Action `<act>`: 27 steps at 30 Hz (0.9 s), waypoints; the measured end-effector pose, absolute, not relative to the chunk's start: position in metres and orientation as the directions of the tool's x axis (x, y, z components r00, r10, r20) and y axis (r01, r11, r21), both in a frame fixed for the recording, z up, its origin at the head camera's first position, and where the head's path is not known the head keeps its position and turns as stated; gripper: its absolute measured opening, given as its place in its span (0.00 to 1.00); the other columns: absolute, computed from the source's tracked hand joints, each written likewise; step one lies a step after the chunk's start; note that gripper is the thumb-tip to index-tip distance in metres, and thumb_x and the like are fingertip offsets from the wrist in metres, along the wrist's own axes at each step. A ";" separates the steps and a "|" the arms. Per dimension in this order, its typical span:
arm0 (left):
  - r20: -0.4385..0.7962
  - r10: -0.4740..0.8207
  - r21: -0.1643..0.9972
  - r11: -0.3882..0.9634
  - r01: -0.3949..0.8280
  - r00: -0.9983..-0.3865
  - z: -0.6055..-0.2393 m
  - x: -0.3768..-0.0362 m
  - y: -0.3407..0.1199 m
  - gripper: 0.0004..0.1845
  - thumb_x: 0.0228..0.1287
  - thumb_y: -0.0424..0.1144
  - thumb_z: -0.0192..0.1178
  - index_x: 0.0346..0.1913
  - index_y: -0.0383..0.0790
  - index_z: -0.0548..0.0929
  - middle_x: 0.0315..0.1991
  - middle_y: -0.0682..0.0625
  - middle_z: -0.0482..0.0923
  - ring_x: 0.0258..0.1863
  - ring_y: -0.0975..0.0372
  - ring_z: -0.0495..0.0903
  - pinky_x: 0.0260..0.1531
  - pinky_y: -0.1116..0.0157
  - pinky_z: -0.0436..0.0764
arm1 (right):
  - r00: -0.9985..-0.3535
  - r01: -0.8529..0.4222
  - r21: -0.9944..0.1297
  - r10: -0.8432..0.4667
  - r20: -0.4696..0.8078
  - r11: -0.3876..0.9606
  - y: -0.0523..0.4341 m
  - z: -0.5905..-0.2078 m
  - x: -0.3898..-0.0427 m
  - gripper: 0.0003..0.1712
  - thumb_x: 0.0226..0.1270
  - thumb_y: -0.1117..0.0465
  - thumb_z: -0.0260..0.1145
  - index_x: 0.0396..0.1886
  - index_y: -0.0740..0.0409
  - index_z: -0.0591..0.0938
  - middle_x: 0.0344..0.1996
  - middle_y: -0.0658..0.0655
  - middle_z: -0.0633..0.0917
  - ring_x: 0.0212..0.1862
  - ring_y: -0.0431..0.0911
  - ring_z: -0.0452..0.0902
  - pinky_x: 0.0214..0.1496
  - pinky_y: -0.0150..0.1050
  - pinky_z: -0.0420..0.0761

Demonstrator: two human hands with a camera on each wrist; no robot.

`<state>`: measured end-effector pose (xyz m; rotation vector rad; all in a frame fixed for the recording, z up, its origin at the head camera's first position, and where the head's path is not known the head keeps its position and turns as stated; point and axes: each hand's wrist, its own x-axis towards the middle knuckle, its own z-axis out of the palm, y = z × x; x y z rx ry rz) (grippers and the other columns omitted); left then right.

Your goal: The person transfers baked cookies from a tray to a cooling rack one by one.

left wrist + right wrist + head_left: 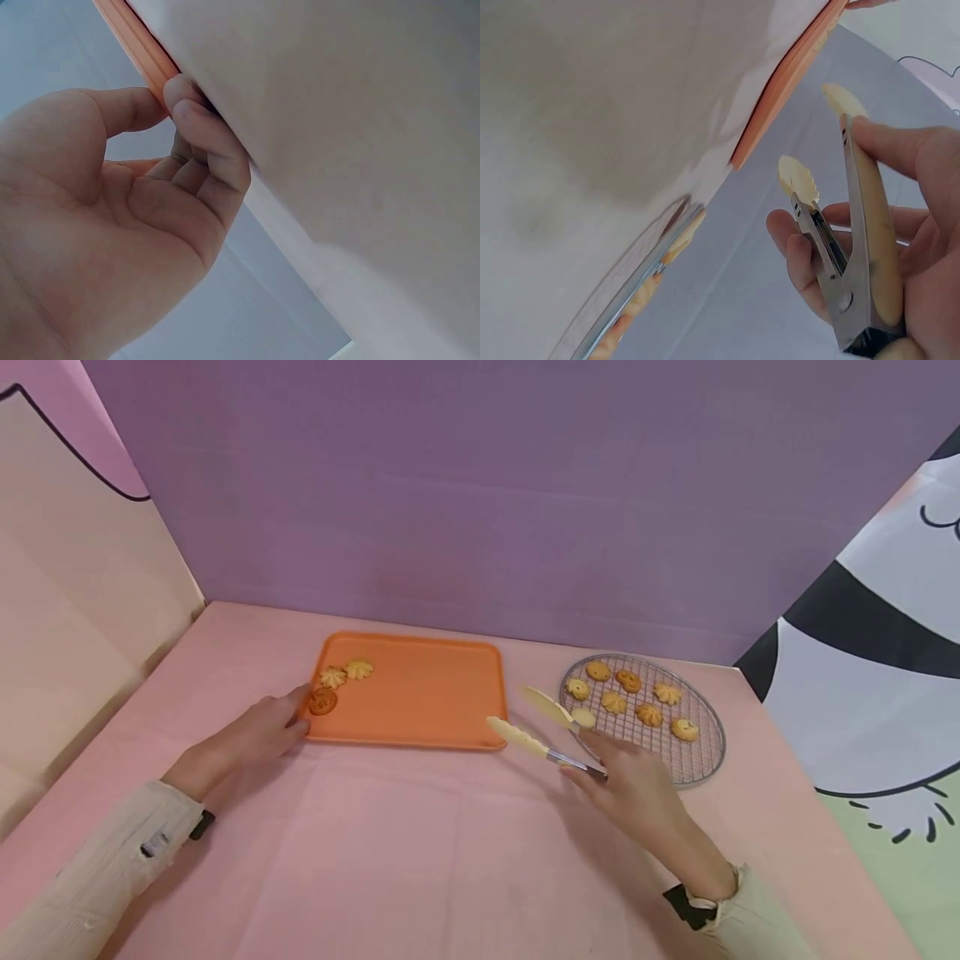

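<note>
Your right hand (637,789) grips a pair of tongs (543,727) by the handle end, fingers curled round both arms. The tong blades stand apart and hold nothing; their tips sit between the orange tray (420,710) and the round wire rack (697,760), just right of the tray's near right corner.

Your left hand (262,731) rests against the tray's left edge. The left wrist view shows the fingers (206,142) curled under the rim (139,45) with the thumb alongside, so treat it as gripping the tray.

Progress, judged from the layout: three cookies (341,681) lie in the tray's far left corner, two pale piped ones and one darker round one. Seven cookies (633,697) remain on the rack, to the right of the tray. The transfer appears to be at an early stage, with most of the tray floor bare.

Limits of view: the rack's near left rim is hidden behind your right hand. Both wrist views are tilted and largely filled by the pale worktop (420,860); the right wrist view shows only a blurred sliver of the rack, and its cookies cannot be counted there.
</note>
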<state>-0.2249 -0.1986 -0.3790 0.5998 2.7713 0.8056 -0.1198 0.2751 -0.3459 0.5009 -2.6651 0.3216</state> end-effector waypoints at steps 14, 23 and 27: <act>-0.079 0.424 0.546 0.776 0.316 -0.902 -0.379 -0.224 -0.198 0.36 0.73 0.34 0.51 0.75 0.21 0.50 0.20 0.50 0.67 0.19 0.61 0.69 0.26 0.62 0.71 | -0.871 -0.427 -0.202 -0.340 0.354 0.881 0.228 -0.356 -0.150 0.46 0.54 0.36 0.74 0.63 0.63 0.78 0.50 0.61 0.85 0.33 0.49 0.82 0.33 0.45 0.83; -0.057 0.436 0.538 0.771 0.340 -0.898 -0.378 -0.225 -0.198 0.35 0.73 0.34 0.51 0.75 0.21 0.51 0.21 0.50 0.67 0.21 0.61 0.70 0.28 0.62 0.71 | -0.889 -0.440 -0.232 -0.384 0.249 0.867 0.192 -0.353 -0.176 0.41 0.56 0.38 0.73 0.58 0.65 0.80 0.21 0.50 0.74 0.21 0.40 0.67 0.21 0.34 0.67; -0.036 0.441 0.541 0.763 0.353 -0.897 -0.378 -0.225 -0.199 0.34 0.72 0.33 0.51 0.74 0.21 0.52 0.21 0.51 0.67 0.23 0.60 0.71 0.30 0.60 0.72 | -0.888 -0.449 -0.245 -0.398 0.233 0.859 0.177 -0.353 -0.189 0.42 0.58 0.36 0.72 0.62 0.62 0.79 0.19 0.49 0.69 0.21 0.42 0.65 0.23 0.36 0.65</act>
